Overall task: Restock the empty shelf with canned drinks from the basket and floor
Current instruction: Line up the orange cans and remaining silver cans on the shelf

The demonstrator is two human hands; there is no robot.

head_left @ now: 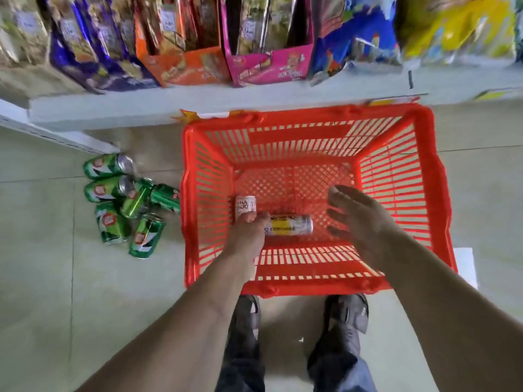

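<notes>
A red plastic basket (pixel 209 176) stands on the floor below me. On its bottom lie a white can with pink print (pixel 245 206) and a white-and-yellow can (pixel 291 224). My left hand (pixel 249 236) reaches into the basket and grips the lower end of the white-pink can. Spread and holding nothing, my right hand (pixel 359 219) hovers inside the basket to the right of the yellow can. Several green cans (pixel 127 202) lie tumbled on the floor left of the basket.
A white shelf edge (pixel 141 106) runs above the basket, loaded with snack bags and orange and pink display boxes (pixel 268 66). A lower white shelf corner (pixel 56 134) juts out at the left. My shoes (pixel 345 321) stand just behind the basket on the tiled floor.
</notes>
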